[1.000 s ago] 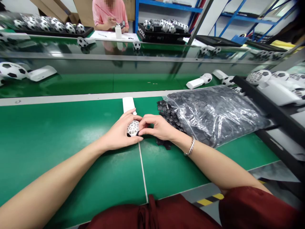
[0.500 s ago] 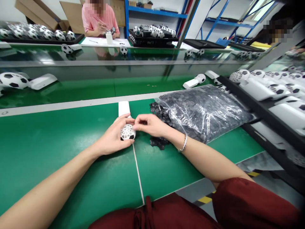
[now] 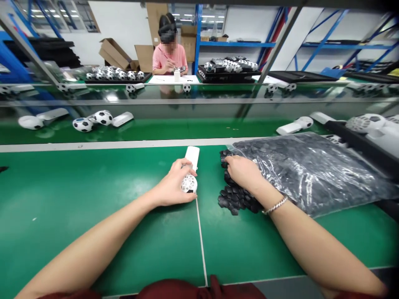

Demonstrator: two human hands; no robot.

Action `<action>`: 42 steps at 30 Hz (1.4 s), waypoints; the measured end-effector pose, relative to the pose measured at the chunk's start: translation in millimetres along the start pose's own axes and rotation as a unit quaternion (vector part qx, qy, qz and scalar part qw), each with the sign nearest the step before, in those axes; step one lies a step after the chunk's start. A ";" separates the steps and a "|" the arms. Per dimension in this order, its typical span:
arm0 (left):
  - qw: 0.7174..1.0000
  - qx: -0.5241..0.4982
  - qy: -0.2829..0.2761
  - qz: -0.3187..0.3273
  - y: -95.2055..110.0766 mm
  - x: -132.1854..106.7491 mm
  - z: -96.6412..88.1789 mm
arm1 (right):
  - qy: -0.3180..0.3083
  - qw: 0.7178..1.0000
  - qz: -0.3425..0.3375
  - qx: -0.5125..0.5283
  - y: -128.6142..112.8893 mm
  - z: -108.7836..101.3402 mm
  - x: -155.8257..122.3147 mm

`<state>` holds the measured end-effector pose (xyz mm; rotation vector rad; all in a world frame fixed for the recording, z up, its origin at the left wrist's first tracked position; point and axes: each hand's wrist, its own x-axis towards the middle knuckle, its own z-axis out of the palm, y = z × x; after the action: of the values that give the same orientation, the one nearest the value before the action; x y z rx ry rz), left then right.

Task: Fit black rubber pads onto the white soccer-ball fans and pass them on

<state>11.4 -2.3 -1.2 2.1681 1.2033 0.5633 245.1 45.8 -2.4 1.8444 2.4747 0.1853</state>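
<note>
My left hand (image 3: 172, 186) is wrapped around a white hand-held fan (image 3: 190, 171) with a ball-shaped, honeycomb head, lying on the green mat (image 3: 93, 195). Its handle points away from me. My right hand (image 3: 243, 172) lies on a pile of small black pieces (image 3: 233, 197) spilling from a clear plastic bag (image 3: 311, 166). Its fingers curl down among the pieces, and what they pinch is hidden.
A green conveyor belt (image 3: 156, 126) behind carries several football-patterned fans (image 3: 93, 120). A black tray (image 3: 358, 141) of white fans stands at the right. Across the line a person in pink (image 3: 170, 56) works at a table with trays of finished fans (image 3: 229, 66).
My right hand left the fan head and moved right onto the black pieces. The left hand kept holding the fan. The camera tilted up, showing more of the room.
</note>
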 end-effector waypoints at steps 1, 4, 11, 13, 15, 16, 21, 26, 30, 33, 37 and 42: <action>1.000 -0.001 -0.019 0.011 -0.9 -0.4 -3.4 | 0.004 1.000 0.000 -0.004 0.1 0.2 -0.2; 1.000 0.011 -0.021 -0.002 -2.8 -1.0 -10.1 | 0.017 1.000 -0.005 0.006 1.9 -0.2 -1.4; 0.999 0.015 -0.019 -0.040 5.3 -3.8 -17.7 | 0.045 0.966 -0.038 0.251 -9.3 -13.1 -10.0; 0.999 0.011 -0.040 -0.025 6.2 -4.2 -19.8 | 0.034 0.931 -0.055 0.360 -16.7 -14.9 -13.0; 0.998 0.004 -0.056 -0.012 4.9 -4.1 -20.4 | 0.022 0.891 -0.086 0.445 -24.0 -14.3 -15.8; 0.998 0.004 -0.057 -0.011 3.8 -3.8 -20.0 | 0.013 0.871 -0.103 0.480 -27.4 -13.5 -17.0; 0.998 0.017 -0.042 -0.045 0.8 -2.2 -15.8 | 0.011 0.827 -0.154 0.541 -39.9 -10.6 -21.3; 0.998 0.019 -0.049 -0.046 3.4 -1.3 -15.7 | 0.009 0.835 -0.209 0.509 -48.7 -10.6 -23.4; 0.998 0.018 -0.053 -0.032 3.2 -1.1 -15.5 | 0.023 0.839 -0.237 0.489 -54.2 -7.3 -23.0; 0.998 0.020 -0.049 -0.033 3.1 -1.2 -13.9 | 0.045 0.841 -0.252 0.476 -57.6 -3.5 -21.8; 0.998 0.023 -0.035 -0.041 4.8 -1.0 -10.9 | 0.063 0.855 -0.241 0.454 -61.0 0.3 -21.1; 0.999 0.028 -0.021 -0.039 6.1 -2.1 -8.9 | 0.074 0.857 -0.240 0.450 -62.3 2.2 -21.9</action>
<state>8.6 -4.0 9.3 2.1576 1.2903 0.4536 192.4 7.5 -13.1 1.2717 3.3493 -1.0560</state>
